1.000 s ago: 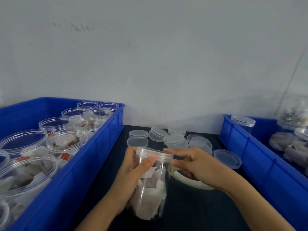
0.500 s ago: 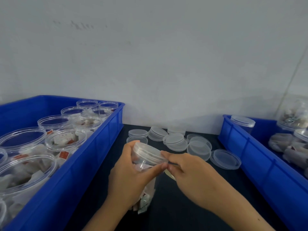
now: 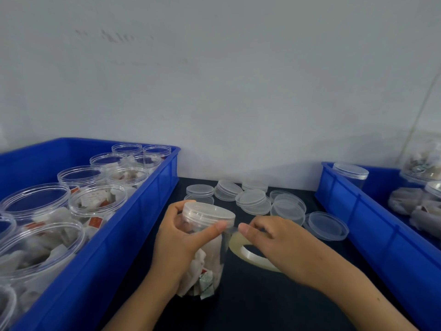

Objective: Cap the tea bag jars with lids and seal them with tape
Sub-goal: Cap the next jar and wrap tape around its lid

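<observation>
Capped jar of tea bags upright on the dark surface, between two blue crates. Left hand wrapped round its side, thumb pressed just under the lid. Right hand pinching clear tape beside the lid's rim, roll under the fingers. Loose lids behind. Open jars in left crate.
</observation>
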Demonstrator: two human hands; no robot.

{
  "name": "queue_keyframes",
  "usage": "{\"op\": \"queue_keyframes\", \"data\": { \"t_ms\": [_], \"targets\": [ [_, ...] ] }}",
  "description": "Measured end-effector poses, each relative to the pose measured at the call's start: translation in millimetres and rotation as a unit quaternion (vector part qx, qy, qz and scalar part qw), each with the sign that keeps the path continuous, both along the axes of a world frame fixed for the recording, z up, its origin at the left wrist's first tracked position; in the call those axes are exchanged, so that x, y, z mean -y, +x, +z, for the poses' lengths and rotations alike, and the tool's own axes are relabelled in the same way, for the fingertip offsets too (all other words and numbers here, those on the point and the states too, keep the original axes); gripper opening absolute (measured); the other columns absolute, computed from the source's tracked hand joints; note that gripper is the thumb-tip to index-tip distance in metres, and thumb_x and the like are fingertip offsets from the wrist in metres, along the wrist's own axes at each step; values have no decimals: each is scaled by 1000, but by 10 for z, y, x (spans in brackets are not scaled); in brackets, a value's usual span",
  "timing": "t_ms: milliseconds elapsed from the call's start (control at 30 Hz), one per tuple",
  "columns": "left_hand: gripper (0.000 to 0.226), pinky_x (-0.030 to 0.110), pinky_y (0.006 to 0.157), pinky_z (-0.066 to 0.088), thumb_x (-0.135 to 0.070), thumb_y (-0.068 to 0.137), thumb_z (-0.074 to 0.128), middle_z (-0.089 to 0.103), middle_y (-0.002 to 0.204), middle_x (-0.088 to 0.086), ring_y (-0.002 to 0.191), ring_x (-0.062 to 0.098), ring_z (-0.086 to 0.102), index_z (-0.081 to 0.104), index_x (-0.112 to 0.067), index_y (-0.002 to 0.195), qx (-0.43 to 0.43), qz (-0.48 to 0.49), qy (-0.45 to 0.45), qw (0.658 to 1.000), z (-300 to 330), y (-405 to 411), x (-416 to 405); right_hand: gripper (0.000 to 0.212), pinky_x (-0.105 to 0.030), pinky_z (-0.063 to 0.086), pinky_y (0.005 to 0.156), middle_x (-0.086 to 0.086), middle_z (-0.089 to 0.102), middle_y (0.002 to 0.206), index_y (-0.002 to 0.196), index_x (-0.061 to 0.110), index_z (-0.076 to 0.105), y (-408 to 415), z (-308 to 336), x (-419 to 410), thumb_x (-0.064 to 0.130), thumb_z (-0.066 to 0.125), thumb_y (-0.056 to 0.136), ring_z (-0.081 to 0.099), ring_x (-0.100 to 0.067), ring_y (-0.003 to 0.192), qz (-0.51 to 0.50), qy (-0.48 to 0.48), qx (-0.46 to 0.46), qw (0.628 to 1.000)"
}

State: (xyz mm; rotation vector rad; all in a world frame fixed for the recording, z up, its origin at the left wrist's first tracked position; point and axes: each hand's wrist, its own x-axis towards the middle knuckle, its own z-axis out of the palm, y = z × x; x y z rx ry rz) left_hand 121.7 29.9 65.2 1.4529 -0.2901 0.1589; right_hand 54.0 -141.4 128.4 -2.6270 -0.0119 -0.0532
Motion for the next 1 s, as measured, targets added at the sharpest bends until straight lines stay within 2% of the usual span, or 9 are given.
{"op": "queue_keyframes", "data": {
  "t_ms": [67,133,200,333,500,700,800,900,1000],
  "targets": [
    [78,11,64,51,-43,36,83,72,93,-12,84,0,68,60,-20,107,-14,-13,-11,1000,3,12,-6,49,-30,51,71,4,62,77,85,24,60,8,-3,4,64,33,92,58,-8,71,-1,-29,9,1000],
    [80,8,62,49,-41,37,82,73,92,-14,83,0,68,60,-18,110,-30,-30,-23,999,-2,13,-9,51,-24,42,59,4,56,66,78,20,57,27,-16,14,62,33,93,50,-7,59,-3,-64,25,998],
    [82,9,62,49,-39,38,83,73,94,-12,85,1,69,60,-18,114,-44,-48,-35,997,-7,11,-11,52,-22,37,56,4,49,61,73,18,52,48,-24,29,62,34,94,43,-6,53,-4,-78,31,996],
    [86,15,65,52,-42,37,82,74,93,-9,85,5,70,57,-17,116,-66,-65,-42,995,0,-8,-12,51,-23,39,59,2,55,71,89,17,59,76,-35,98,59,33,95,46,-6,59,-6,-82,34,996],
    [92,28,76,49,-43,40,92,75,94,-6,85,9,72,53,-16,118,-94,-98,-41,990,9,-15,-17,38,-26,41,64,3,56,76,87,22,54,86,-53,114,51,33,99,48,-7,64,6,-62,31,998],
    [77,28,74,50,-35,54,80,75,94,-10,86,10,72,46,-18,121,-100,-138,-41,984,-9,-2,-32,33,-27,45,67,5,58,80,104,27,53,76,-67,81,53,33,99,53,-8,71,6,-58,34,998],
    [69,26,74,51,-40,57,72,73,95,-13,88,9,72,45,-18,116,-71,-139,-19,987,-13,-5,-23,37,-30,47,69,5,59,80,95,23,54,80,-86,40,53,33,99,55,-11,72,-10,-65,46,997],
    [60,21,65,54,-48,61,68,72,93,-4,85,12,71,52,-12,107,-38,-112,-12,993,-25,-26,0,40,-28,43,65,3,56,77,89,18,53,78,-83,-21,51,32,100,50,-11,67,-29,-66,39,997],
    [53,19,73,53,-57,76,66,71,99,-2,91,12,69,61,-17,110,14,-95,21,995,-31,-65,13,40,-30,45,68,3,56,78,89,18,53,37,-79,-112,50,32,100,53,-14,71,-57,-96,59,992]
  ]
}}
